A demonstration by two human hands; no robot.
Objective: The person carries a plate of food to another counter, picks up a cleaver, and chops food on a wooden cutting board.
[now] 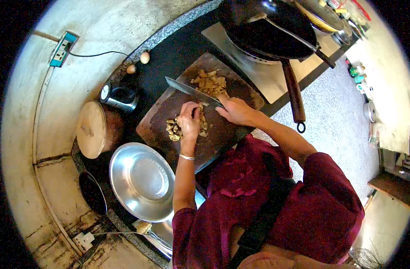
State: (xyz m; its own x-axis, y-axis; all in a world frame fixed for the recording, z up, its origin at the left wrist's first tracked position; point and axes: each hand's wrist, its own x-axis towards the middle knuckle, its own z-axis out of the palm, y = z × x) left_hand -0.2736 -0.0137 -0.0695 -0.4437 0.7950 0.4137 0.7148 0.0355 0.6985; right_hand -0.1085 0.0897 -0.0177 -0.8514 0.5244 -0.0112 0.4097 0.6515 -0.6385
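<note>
Your right hand point(235, 110) grips the knife point(194, 91) over food pieces point(176, 130) your curled left hand point(189, 120) pins on the cutting board point(162, 114), wok point(268, 29) beyond.

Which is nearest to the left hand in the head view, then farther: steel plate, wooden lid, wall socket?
From the left hand:
1. Steel plate, just below it on the counter.
2. Wooden lid, farther left.
3. Wall socket, far upper left on the wall.
</note>
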